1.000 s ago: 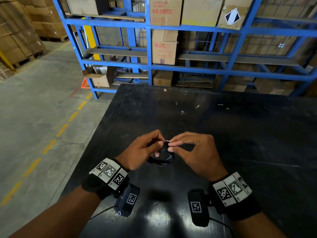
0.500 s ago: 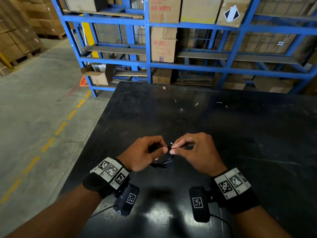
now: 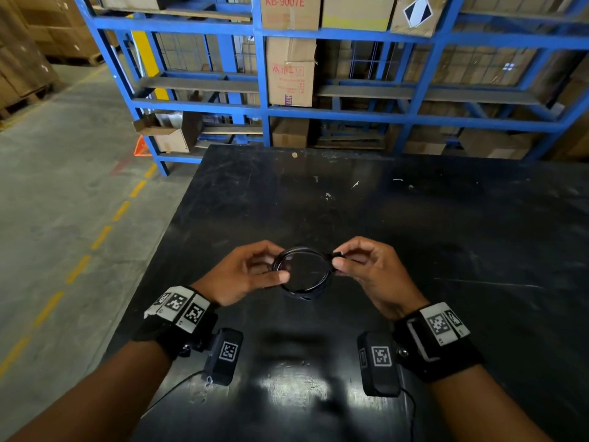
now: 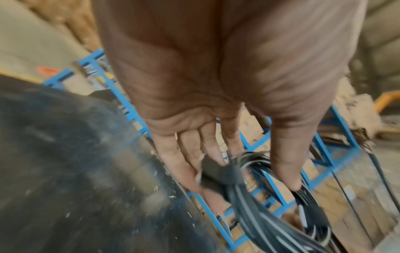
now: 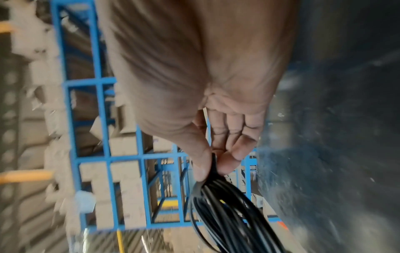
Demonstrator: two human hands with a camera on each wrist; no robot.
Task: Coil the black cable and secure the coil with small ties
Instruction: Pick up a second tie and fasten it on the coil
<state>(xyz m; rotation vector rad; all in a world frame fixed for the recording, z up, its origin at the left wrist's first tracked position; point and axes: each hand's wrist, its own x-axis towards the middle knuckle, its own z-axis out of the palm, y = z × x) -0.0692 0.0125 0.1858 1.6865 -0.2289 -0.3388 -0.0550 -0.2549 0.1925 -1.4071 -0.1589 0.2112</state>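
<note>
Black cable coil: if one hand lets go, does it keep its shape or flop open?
The black cable coil probably stays round: a dark wrap binds its thin strands. It looks light, held by the left hand and pinched by the right hand.

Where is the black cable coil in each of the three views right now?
Head: black cable coil at centre, held above the black table between left hand and right hand.
Left wrist: coil at lower right, under the fingers.
Right wrist: coil at bottom centre, pinched.
Shared landmark: blue rack.
</note>
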